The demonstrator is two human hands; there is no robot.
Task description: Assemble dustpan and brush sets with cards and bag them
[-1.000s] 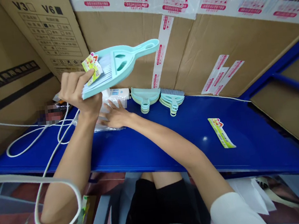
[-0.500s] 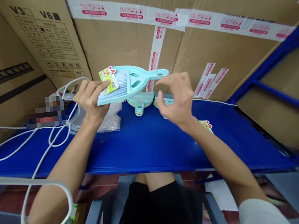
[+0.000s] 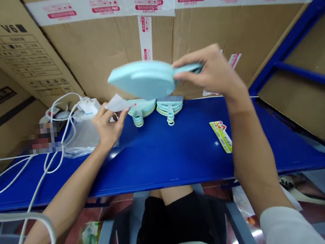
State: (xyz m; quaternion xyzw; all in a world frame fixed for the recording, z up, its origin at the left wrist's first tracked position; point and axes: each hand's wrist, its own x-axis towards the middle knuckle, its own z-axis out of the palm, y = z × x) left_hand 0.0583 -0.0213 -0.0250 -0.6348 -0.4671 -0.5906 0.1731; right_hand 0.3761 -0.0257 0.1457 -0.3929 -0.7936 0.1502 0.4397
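My right hand (image 3: 212, 71) grips the handle of a light blue dustpan (image 3: 142, 79), raised above the table and turned underside toward me. The dustpan is slightly blurred, and the brush seen in it earlier is hidden. Between the fingers of my left hand (image 3: 108, 124) is a small card (image 3: 117, 103), its white back showing. Beyond that hand lies a stack of dustpans (image 3: 138, 119), light blue and pale green, handles toward me. Beside it sits a stack of small brushes (image 3: 170, 107) with grey bristles on top.
A yellow-green label card (image 3: 222, 135) lies on the blue table (image 3: 166, 156) at right. Clear plastic bags (image 3: 82, 137) and looping white cables (image 3: 62, 145) are at left. Cardboard boxes (image 3: 106, 42) stand behind, and a blue metal frame (image 3: 306, 70) rises at right.
My right hand has taken hold of the dustpan's handle, and the dustpan has been flipped over. My left hand has let go of the dustpan and moved lower, keeping the card.
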